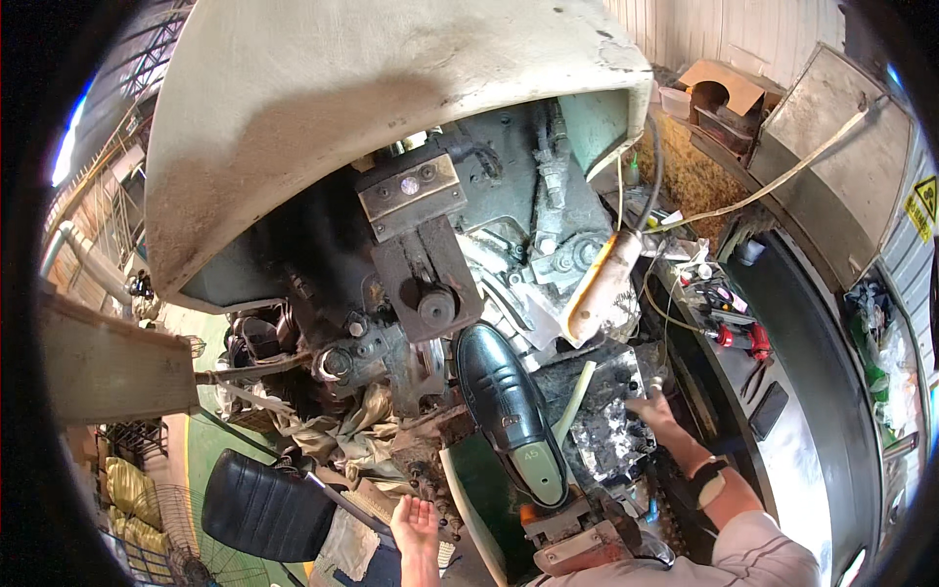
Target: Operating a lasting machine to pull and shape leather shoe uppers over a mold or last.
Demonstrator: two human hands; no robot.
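Note:
A shiny black loafer [501, 386] is fitted on a pale green shoe last [540, 474] in the middle of the machine. Its toe points up and away, close to the round end of a dark metal press arm [436, 305]; a clamp block [572, 533] is at its heel. Low and left of the shoe, my left hand [415, 530] is open, palm up with fingers slightly curled, and holds nothing. My right hand [653, 411] is at the worn, white-smeared metal plate [608, 416] right of the shoe, fingers apart. Whether it touches the small fitting beside it is unclear.
A big cream machine hood [391, 68] arches overhead. Pale green strip [575, 399] stands beside the shoe. On the right, a bench holds a red-handled tool [743, 339] and a phone-like dark object [769, 411]. A black padded seat [264, 509] is at lower left.

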